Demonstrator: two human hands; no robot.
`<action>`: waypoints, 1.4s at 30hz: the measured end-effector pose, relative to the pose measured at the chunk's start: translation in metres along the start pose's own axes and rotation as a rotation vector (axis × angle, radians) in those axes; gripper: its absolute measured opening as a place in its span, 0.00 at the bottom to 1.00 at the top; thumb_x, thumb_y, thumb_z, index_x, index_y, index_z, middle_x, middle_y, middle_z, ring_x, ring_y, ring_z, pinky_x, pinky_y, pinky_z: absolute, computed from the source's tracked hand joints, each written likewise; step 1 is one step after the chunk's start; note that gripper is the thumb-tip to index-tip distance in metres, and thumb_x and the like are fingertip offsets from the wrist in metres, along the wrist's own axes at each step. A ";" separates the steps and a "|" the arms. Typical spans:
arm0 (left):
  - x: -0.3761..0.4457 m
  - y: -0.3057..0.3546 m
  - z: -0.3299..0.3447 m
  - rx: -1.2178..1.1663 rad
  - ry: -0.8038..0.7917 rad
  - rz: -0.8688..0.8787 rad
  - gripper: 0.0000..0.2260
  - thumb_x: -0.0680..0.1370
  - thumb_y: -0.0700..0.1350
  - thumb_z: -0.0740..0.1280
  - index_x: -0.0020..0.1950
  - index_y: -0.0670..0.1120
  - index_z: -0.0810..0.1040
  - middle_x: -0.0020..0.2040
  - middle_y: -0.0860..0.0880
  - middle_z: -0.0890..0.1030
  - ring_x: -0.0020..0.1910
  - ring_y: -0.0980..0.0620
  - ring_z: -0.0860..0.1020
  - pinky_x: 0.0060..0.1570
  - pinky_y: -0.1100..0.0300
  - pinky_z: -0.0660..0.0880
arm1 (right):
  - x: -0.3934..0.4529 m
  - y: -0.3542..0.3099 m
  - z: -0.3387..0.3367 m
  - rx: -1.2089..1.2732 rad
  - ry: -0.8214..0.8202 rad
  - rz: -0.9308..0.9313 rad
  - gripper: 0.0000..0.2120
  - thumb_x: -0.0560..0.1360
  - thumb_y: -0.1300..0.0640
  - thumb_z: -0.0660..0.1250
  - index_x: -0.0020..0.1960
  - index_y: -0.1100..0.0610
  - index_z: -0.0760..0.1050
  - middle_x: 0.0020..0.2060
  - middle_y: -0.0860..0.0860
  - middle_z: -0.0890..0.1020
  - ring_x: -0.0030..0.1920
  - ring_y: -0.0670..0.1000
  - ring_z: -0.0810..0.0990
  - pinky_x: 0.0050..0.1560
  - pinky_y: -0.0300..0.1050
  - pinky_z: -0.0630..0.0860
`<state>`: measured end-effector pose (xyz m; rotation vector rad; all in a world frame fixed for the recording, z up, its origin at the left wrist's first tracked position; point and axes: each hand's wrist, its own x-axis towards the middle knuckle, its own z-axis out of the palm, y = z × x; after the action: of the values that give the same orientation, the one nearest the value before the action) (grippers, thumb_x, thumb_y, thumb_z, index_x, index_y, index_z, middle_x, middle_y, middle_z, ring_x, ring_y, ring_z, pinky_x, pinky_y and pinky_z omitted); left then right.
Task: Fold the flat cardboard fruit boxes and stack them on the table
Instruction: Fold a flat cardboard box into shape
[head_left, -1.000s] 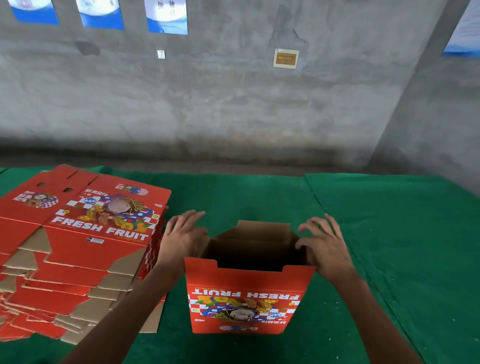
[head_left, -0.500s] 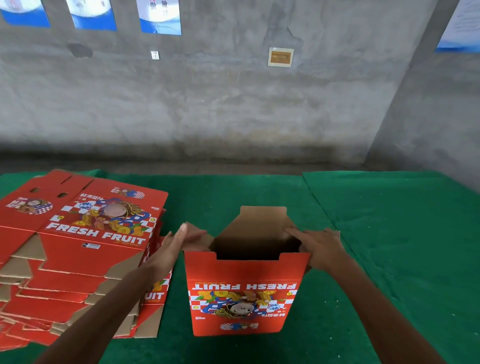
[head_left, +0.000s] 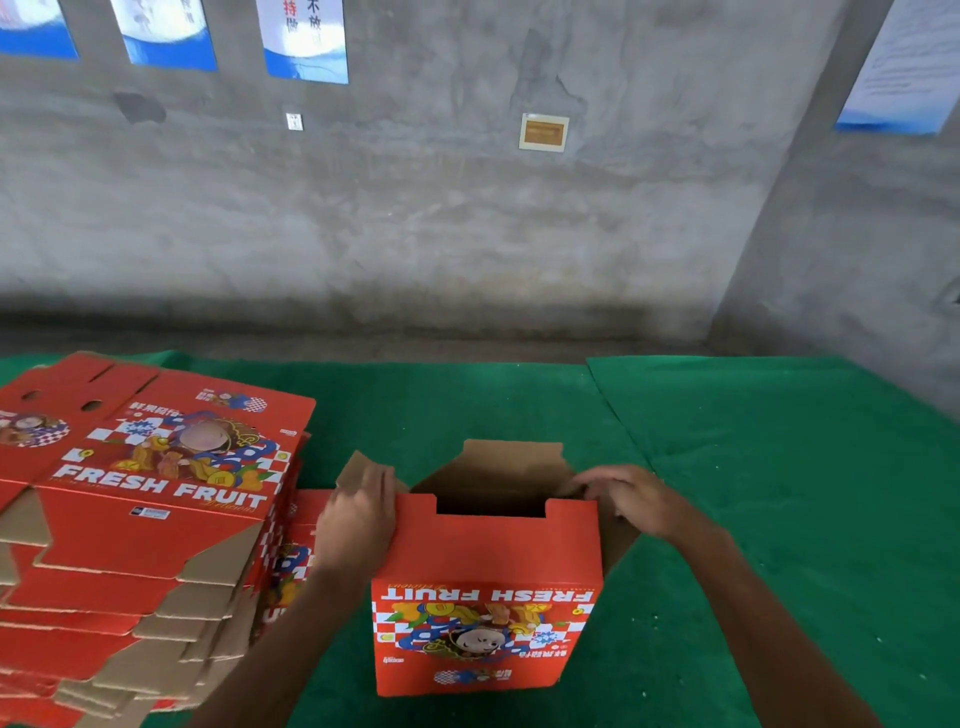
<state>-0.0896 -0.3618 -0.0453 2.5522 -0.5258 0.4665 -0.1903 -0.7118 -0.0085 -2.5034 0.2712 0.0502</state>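
Observation:
A red "FRESH FRUIT" cardboard box (head_left: 485, 613) stands upright and opened out on the green table (head_left: 779, 467), its printed front upside down toward me and its brown flaps up. My left hand (head_left: 358, 512) grips the brown flap at the box's left top corner. My right hand (head_left: 631, 499) rests with curled fingers on the flap at the right top corner. A tall stack of flat red boxes (head_left: 140, 509) lies to the left, touching the box's left side.
A grey concrete wall (head_left: 467, 234) with posters runs behind the table's far edge. A seam in the green cloth (head_left: 618, 410) runs back from the box's right side. Green cloth stretches to the right of the box.
Both hands shifted from hovering above the box's open top to its upper corners. The left hand took hold of the left flap; the right hand came down on the right flap.

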 end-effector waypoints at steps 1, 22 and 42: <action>-0.001 0.002 0.005 0.076 0.004 0.070 0.04 0.83 0.39 0.64 0.55 0.41 0.78 0.47 0.43 0.83 0.43 0.42 0.84 0.45 0.49 0.81 | -0.001 0.000 -0.001 0.046 0.025 -0.011 0.21 0.84 0.65 0.55 0.58 0.44 0.82 0.53 0.44 0.84 0.60 0.50 0.81 0.59 0.40 0.75; 0.007 0.025 0.020 0.086 -0.274 0.846 0.49 0.68 0.27 0.68 0.84 0.55 0.54 0.85 0.51 0.47 0.83 0.48 0.51 0.63 0.64 0.69 | 0.005 -0.003 0.046 -0.846 0.121 -0.076 0.40 0.79 0.38 0.61 0.82 0.36 0.40 0.69 0.52 0.75 0.68 0.59 0.73 0.74 0.58 0.60; 0.008 0.009 0.052 -0.371 -0.336 0.173 0.38 0.82 0.37 0.63 0.84 0.50 0.42 0.84 0.50 0.46 0.83 0.50 0.44 0.82 0.46 0.49 | -0.011 -0.001 0.085 -0.033 0.423 0.010 0.24 0.78 0.50 0.71 0.72 0.50 0.71 0.68 0.47 0.72 0.68 0.50 0.70 0.68 0.48 0.70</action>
<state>-0.0753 -0.3980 -0.0811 2.2392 -0.8706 -0.0118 -0.1990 -0.6595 -0.0761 -2.5251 0.4576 -0.4788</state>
